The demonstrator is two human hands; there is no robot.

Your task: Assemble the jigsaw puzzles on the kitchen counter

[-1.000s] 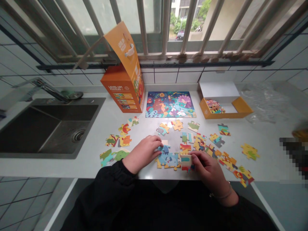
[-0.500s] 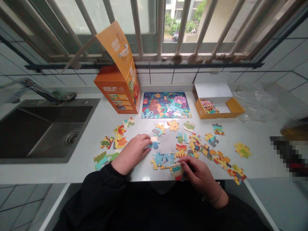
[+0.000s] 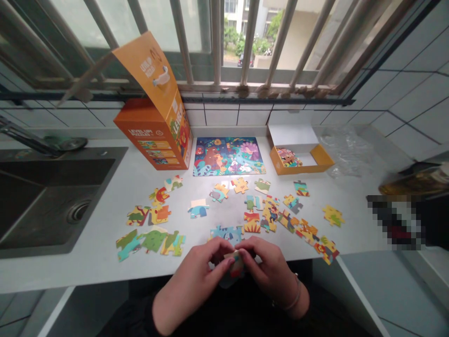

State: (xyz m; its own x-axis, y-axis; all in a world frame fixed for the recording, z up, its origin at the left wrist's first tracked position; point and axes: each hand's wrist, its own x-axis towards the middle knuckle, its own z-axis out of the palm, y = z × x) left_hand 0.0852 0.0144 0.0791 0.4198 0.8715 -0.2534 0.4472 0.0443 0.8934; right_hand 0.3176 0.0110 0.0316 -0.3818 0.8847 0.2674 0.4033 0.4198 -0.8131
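Both hands meet at the counter's front edge around one puzzle piece [image 3: 235, 266] with a cream edge and some red. My left hand [image 3: 205, 264] pinches it from the left, thumb on top. From the other side my right hand [image 3: 264, 262] grips it, its fingers partly hiding it. Just beyond my fingertips lie joined blue puzzle pieces [image 3: 227, 233], partly covered by the hands. A blue and cream piece [image 3: 198, 208] rests by itself further up. Orange striped pieces [image 3: 252, 222] sit to the right, beside a yellow joined strip [image 3: 270, 213].
Loose green pieces [image 3: 153, 241] lie at left, near the sink [image 3: 105, 201]. Behind stand an orange puzzle box [image 3: 157, 145], a finished dark blue puzzle [image 3: 229, 157] and an open yellow box [image 3: 305, 167] with pieces inside. Clear plastic wrap [image 3: 345, 150] lies at right.
My left hand has left the blue and cream piece and come to the puzzle piece in my right hand. Both hands now hold it, nearer my body. The view has shifted to the right.
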